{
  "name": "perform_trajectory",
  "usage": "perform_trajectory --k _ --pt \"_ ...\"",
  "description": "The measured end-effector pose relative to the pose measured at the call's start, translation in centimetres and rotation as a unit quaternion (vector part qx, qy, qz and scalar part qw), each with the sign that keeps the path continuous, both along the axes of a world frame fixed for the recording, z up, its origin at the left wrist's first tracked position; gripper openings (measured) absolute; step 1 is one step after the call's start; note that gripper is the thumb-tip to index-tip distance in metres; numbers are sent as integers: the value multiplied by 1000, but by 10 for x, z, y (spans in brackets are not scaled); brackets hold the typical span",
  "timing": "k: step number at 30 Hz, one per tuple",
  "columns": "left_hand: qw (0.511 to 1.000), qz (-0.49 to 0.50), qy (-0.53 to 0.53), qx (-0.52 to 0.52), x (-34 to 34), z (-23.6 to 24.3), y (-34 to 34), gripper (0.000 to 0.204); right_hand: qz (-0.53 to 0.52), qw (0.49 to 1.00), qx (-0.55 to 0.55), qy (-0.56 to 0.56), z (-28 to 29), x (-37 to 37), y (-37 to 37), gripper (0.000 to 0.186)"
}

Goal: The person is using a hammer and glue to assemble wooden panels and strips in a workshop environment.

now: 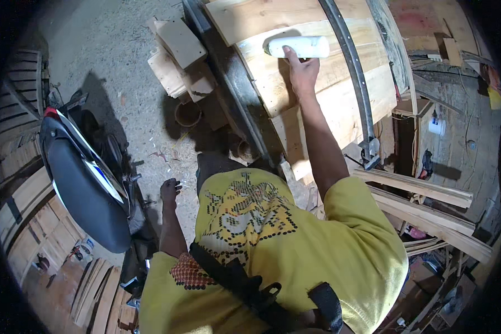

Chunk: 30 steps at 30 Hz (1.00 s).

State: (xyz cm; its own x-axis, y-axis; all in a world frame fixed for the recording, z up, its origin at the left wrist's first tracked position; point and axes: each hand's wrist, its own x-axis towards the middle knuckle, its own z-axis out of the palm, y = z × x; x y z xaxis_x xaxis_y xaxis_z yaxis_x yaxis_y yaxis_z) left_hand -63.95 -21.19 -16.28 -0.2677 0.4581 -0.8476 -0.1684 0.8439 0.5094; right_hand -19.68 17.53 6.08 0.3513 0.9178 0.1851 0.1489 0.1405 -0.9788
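My right hand (303,72) is wrapped round a white plastic bottle (309,47), with the thumb on its near side. The bottle lies sideways over the pale wooden planks (334,89), and its left end looks greenish. Whether it rests on the wood or is just above it, I cannot tell. Down at my left side hangs my left hand (171,190), its fingers loosely apart and holding nothing. A dark metal strap (352,58) crosses the planks just right of the bottle, and a dark metal beam (228,83) runs along their left edge.
A parked motorcycle (83,183) with a black seat stands at my left. Stacked wooden blocks (181,44) sit beyond the beam, above a round container (188,114) on the concrete floor (128,61). Long timber pieces (423,209) stick out at my right, near a wall.
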Motion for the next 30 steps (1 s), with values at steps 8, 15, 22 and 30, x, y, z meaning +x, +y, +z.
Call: perform_trajectory --k 8,15,22,30 --pt "1000 7 3 -23 3 3 -12 32 34 998 -21 -51 9 -22 -7 36" --pt "1000 17 4 -17 4 1 -18 35 44 994 -28 -96 18 6 5 35" --pt "1000 7 -3 -30 9 -2 -23 36 92 980 -105 -145 29 7 22 54" --pt "999 44 -18 -2 11 -4 -19 31 168 969 -137 -121 25 -8 32 53"
